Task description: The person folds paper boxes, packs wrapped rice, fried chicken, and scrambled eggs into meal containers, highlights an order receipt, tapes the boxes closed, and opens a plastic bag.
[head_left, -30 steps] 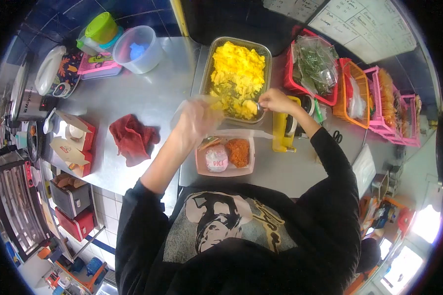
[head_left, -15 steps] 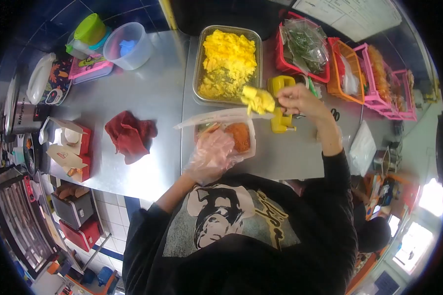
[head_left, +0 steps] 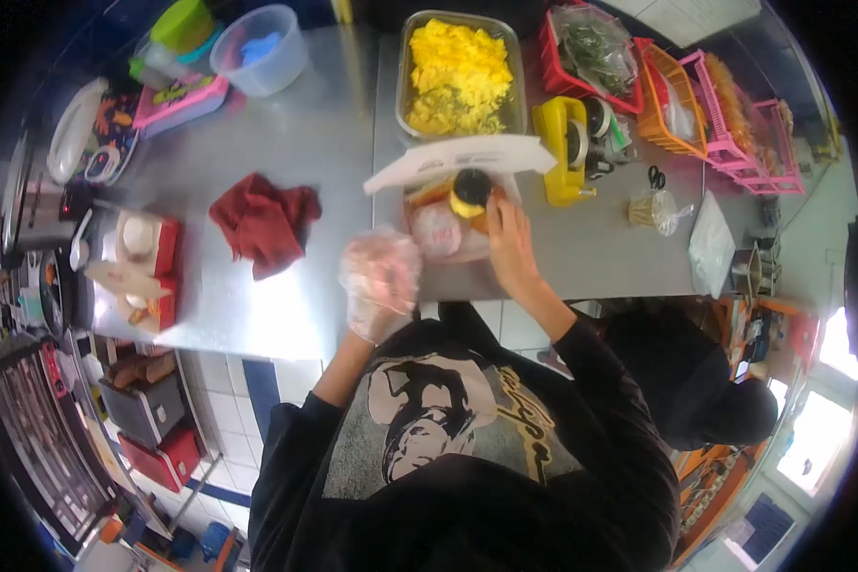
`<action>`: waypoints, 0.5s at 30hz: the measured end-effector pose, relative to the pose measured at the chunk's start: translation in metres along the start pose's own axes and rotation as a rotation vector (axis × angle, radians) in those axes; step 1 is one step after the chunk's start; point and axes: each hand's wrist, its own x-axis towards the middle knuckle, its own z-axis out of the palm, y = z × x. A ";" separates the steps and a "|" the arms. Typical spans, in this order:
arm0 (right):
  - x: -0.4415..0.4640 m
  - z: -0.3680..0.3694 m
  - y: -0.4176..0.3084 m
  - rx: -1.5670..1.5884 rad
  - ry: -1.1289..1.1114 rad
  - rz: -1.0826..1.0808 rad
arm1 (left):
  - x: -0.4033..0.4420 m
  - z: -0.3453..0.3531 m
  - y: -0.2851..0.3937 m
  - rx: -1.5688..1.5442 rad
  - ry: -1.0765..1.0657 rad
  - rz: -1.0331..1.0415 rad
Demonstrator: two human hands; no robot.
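Brought over the box (head_left: 419, 164), the spoon (head_left: 472, 181) is being pinched by its handle in the right hand (head_left: 515, 250), soft egg (head_left: 465, 207) likely crumbling; left hand's (head_left: 381, 276) grip unclear.

A long brushed-metal counter (head_left: 338, 191) catches a white glare near its front edge. Behind it runs a dark blue tiled wall (head_left: 95, 43). Below it lies a floor of square white tiles (head_left: 429, 362), crossed by a blue strip (head_left: 260, 381). Right of the counter, beyond a pale green wall (head_left: 810, 181), bright daylight fills what appears to be a white-framed window (head_left: 815, 443), blurred by the lens edge.
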 end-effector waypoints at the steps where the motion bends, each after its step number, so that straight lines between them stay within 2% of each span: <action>1: -0.006 0.004 0.000 0.003 -0.013 -0.017 | -0.016 -0.015 -0.004 0.082 0.065 -0.030; 3: -0.006 0.012 0.006 -0.006 0.156 -0.078 | -0.048 -0.051 -0.007 0.071 0.196 -0.173; 5: -0.007 0.001 0.001 0.023 0.240 -0.153 | -0.089 -0.100 -0.009 0.207 0.193 -0.505; 7: -0.010 -0.025 -0.010 0.540 0.330 0.030 | -0.141 -0.143 -0.005 0.129 0.519 -0.528; 8: -0.015 -0.028 -0.001 0.507 0.389 0.046 | -0.216 -0.159 -0.021 0.452 0.555 -0.647; 9: -0.017 -0.030 0.010 0.481 0.451 0.074 | -0.249 -0.180 -0.002 0.500 0.618 -0.881; 10: -0.009 -0.046 0.009 0.681 0.429 0.114 | -0.285 -0.199 0.014 0.320 0.783 -1.075; 11: -0.002 -0.069 0.003 0.880 0.400 0.167 | -0.381 -0.207 0.009 0.355 0.780 -0.782; 12: 0.011 -0.089 -0.001 0.714 0.402 0.185 | -0.442 -0.209 0.030 0.794 0.508 -1.472; 13: 0.029 -0.104 -0.002 0.544 0.398 0.198 | -0.500 -0.211 0.051 1.060 -0.258 -2.053; 14: 0.054 -0.108 0.000 0.449 0.383 0.198 | -0.537 -0.209 0.087 1.031 -0.491 -2.207; 15: 0.078 -0.111 -0.002 0.368 0.375 0.180 | -0.563 -0.206 0.126 0.898 -0.385 -2.259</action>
